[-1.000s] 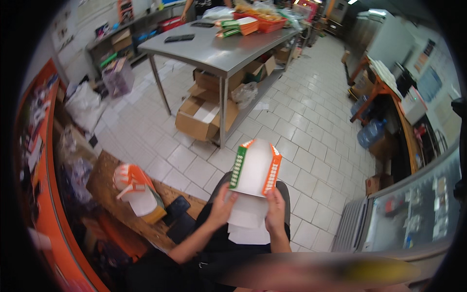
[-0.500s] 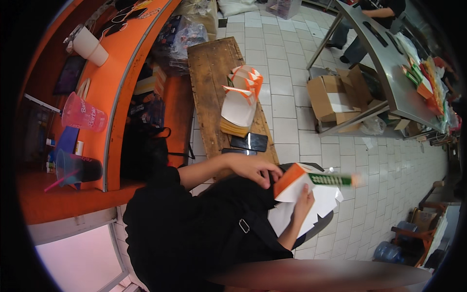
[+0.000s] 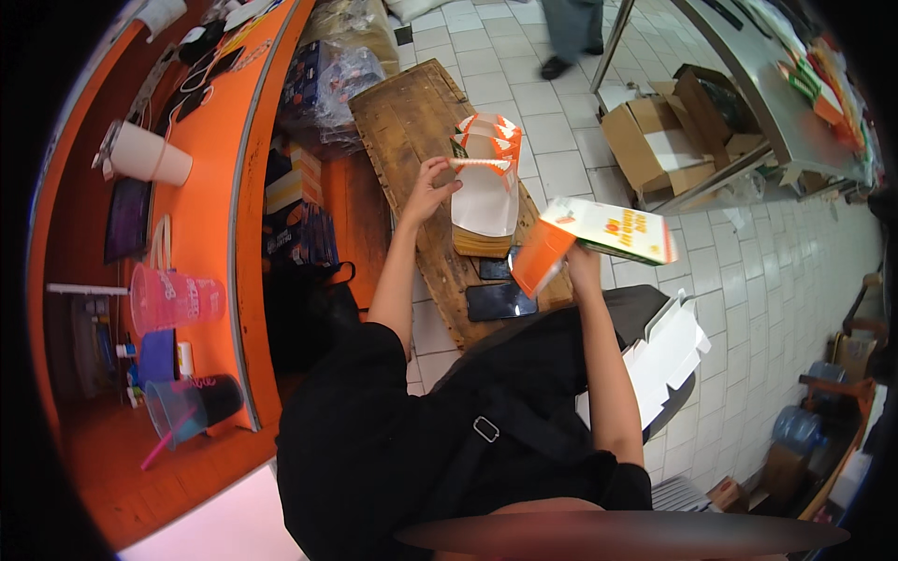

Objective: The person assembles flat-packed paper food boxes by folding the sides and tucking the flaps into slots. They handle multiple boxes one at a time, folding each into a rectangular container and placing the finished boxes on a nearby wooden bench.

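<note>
My right hand (image 3: 585, 269) grips a folded cardboard carton (image 3: 613, 230), white with orange and green sides, above my lap. Its orange end tilts down toward the bench. Over the wooden bench, my left hand (image 3: 430, 193) reaches to the left edge of a row of open white-and-orange cartons (image 3: 486, 198), nested one in another. Its thumb and forefinger are apart, with the fingertips at the carton edge. Flat white carton blanks (image 3: 659, 360) lie on my lap, to the right of my right forearm.
Two dark phones, one of them a black phone (image 3: 500, 301), lie on the wooden bench (image 3: 393, 103). At left, an orange counter (image 3: 224, 168) holds a white tumbler (image 3: 150, 152) and plastic cups. A cardboard box (image 3: 645, 140) sits by the steel table (image 3: 716, 42); a person's legs (image 3: 572, 33) show beyond.
My right hand has lifted the carton up and forward from my lap. My left hand has left the carton and moved forward to the row on the bench. The view has shifted.
</note>
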`<state>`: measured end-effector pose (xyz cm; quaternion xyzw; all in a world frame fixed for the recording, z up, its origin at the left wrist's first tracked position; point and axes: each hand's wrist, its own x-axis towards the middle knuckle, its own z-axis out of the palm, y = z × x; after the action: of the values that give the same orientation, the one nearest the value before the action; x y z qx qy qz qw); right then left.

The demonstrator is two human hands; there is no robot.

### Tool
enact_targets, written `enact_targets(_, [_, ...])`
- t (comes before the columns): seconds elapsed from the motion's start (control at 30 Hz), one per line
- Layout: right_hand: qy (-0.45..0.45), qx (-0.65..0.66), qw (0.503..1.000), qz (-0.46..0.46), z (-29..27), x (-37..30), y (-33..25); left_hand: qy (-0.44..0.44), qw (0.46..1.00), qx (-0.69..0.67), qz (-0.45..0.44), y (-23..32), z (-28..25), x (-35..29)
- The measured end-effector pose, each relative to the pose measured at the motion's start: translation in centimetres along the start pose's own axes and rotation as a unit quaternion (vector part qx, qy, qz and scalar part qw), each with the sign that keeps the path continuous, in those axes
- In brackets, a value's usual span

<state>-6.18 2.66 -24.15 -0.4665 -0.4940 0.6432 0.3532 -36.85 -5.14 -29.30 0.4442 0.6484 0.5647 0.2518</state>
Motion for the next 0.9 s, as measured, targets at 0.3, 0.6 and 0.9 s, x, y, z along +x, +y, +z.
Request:
enact_targets(0.3, [0.059, -0.388, 0.901, -0.183, 8.6, 1.9, 2.3, 0.084, 0.986, -0.137, -0.043, 0.8, 3.3, 2.5])
enact_targets(0.6, [0.086, -0.514, 0.835, -0.174, 10.4, 0.8, 2.8, 0.127, 0.959, -0.225, -0.119, 1.3, 3.2, 3.1])
enact_targets(0.9, [0.111, -0.632, 0.741, -0.198, 11.0, 1.8, 4.3, 0.134, 0.926, -0.34, -0.092, 1.6, 5.0, -2.0])
